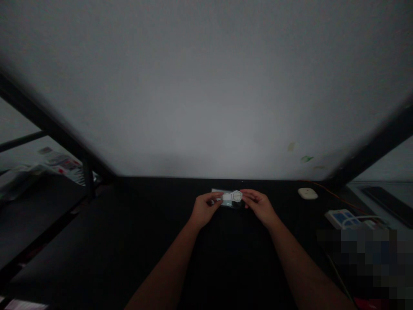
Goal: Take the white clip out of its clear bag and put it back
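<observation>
Both of my hands meet over the back part of a black table (145, 232). A small white piece with a round, dial-like end (236, 196) is between them. My left hand (204, 209) pinches its flat left end between thumb and fingers. At the round right end, the fingers of my right hand (260, 206) are closed on the edge. Under the piece lies a flat clear packet (218, 190) with a pale part, partly covered by my left fingers. A dark round shape below the dial is too dim to make out.
A white rounded case (307, 193) lies at the back right. Nearer on the right are a white and blue power strip (343, 218) and cables. A grey wall (206, 107) rises behind the table. Papers (64, 163) lie beyond the dark frame at left.
</observation>
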A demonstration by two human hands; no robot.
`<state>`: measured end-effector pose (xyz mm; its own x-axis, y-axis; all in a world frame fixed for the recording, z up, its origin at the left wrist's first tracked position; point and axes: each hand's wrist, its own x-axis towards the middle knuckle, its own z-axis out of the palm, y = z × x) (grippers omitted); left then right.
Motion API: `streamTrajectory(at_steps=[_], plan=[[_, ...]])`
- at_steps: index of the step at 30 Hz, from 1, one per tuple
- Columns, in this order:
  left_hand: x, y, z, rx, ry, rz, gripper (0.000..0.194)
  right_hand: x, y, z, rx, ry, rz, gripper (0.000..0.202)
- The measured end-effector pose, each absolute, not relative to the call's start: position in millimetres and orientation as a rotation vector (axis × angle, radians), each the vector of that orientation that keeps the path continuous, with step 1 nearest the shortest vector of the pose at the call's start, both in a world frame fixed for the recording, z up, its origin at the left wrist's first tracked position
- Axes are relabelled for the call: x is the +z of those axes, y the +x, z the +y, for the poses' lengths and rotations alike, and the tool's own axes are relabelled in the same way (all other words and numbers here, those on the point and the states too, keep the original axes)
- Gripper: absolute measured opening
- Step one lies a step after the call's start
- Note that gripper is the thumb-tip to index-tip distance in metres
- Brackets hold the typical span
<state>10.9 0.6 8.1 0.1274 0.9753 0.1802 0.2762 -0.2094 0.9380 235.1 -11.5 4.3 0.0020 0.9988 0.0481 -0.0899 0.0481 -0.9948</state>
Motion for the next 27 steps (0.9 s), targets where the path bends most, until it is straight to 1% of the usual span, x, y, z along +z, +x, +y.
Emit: streamTrajectory(at_steps=[10, 13, 17, 22, 27], plan=[[4.8, 11.6, 2.2, 1.126, 1.626, 1.209, 0.029, 4.6, 236.7, -12.0, 1.305, -1.049, -1.174, 0.039], [5.3, 10.5, 1.2, 1.101, 1.663, 1.204, 0.030, 2.7, 236.1, -11.7, 1.259, -1.096, -1.193, 0.041], [6.9, 11.0, 0.1, 1.100, 1.663, 1.226, 0.027, 0.9, 235.5, -11.5, 1.183, -1.172, -1.243, 0.040], [13.4, 13.1, -2.5, 1.082, 1.701, 1.272, 0.022, 4.7, 234.2, -12.3, 1.059, -1.243, -1.371, 0.031], [14.2, 13.0, -2.4, 1.061, 1.740, 1.316, 0.031, 11.3, 231.2, -15.0, 0.949, -1.332, -1.483, 0.043]])
